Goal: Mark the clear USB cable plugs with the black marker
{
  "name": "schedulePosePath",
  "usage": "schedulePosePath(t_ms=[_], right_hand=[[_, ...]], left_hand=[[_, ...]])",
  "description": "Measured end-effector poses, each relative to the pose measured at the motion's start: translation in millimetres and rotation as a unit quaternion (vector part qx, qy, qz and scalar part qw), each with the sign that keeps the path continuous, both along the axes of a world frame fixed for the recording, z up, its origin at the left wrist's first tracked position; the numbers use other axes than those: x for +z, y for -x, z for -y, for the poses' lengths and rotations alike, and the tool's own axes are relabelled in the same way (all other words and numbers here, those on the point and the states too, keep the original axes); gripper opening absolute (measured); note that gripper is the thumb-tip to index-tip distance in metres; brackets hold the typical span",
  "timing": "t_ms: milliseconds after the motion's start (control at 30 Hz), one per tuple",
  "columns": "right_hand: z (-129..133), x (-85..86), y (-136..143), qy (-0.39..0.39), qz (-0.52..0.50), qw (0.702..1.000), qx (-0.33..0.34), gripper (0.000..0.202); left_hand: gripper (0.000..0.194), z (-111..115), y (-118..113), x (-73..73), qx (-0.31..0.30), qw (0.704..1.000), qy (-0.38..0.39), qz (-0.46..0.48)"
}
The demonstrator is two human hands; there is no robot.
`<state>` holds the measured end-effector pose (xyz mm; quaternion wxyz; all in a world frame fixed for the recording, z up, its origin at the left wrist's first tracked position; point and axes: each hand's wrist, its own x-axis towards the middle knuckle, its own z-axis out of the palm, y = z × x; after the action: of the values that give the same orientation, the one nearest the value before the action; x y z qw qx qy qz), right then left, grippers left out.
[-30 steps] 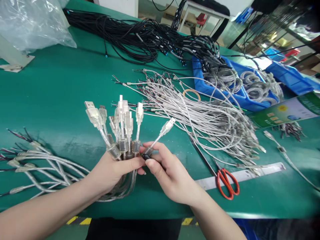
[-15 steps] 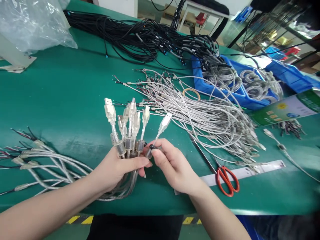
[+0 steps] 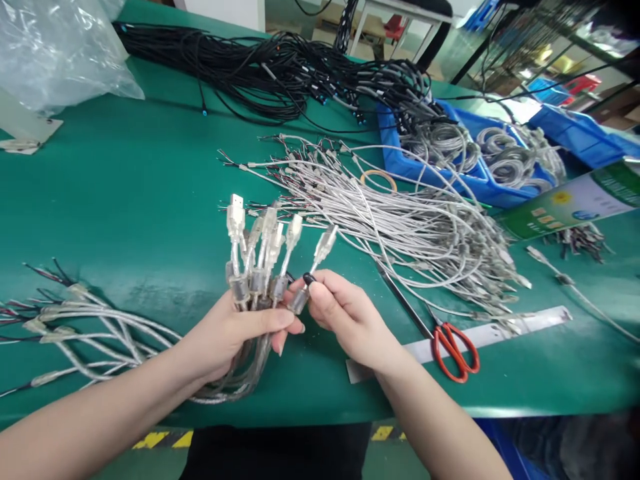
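Observation:
Wrapped round a bundle of clear-jacketed USB cables, my left hand holds them below their dark ferrite beads, plugs pointing up. The rightmost USB plug leans away from the others. Just beside its cable, my right hand pinches a small black tie between thumb and forefinger. The cables loop down below my left hand, and stripped wire ends fan out on the green table at the left.
Orange-handled scissors lie over a metal ruler. Beyond them are a pile of grey cables, blue bins, black cables and a plastic bag.
The leftmost plugs in my left hand have drawn closer to the rest of the bundle. My right fingers and the black tie have shifted slightly up. The whole view has moved a little.

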<state>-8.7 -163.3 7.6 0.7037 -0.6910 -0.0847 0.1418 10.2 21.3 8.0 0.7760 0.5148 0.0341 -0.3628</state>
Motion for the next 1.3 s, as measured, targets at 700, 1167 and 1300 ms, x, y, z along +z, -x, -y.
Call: schedulePosePath(t_ms=[700,1167,1300], right_hand=[[-5.3,4.4,6.2,-0.054,-0.036,0.996,0.069,0.037],[0.2,5.7,6.2,0.053,0.046,0.994,0.086,0.026],[-2.7,3.5,7.1,0.094,0.083,0.992,0.026,0.027]], left_hand=[[0.017,3.1,-0.4,-2.5,0.061,0.998,-0.022,-0.028],[0.015,2.4,-1.2,-1.6,0.054,0.998,0.006,-0.019],[0.015,1.4,-3.1,-0.1,0.026,0.999,0.018,-0.038]])
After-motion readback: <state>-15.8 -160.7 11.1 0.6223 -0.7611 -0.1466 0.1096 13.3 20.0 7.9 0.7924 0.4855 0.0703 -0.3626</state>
